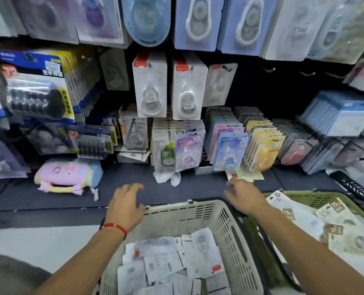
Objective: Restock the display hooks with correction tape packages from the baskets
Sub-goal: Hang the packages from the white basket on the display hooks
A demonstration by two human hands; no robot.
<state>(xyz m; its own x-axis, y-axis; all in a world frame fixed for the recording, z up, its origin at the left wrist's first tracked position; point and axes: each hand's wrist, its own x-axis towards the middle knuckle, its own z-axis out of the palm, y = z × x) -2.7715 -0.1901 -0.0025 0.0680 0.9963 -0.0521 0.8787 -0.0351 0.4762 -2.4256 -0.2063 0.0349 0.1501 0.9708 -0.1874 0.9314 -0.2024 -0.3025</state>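
Hands empty above white basket; pink pouch left, green basket right.

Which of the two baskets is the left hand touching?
The white basket in the middle. The left hand rests at its far rim, while the green basket sits further right, beyond the right hand.

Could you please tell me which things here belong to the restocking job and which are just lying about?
Belongs to the job:
- beige plastic basket of white correction tape packages
- green plastic basket of cream packages
- two white packages hanging on hooks
- bare hooks

Lying about:
- pink and blue soft pouch
- crumpled white paper
- black remote-like object
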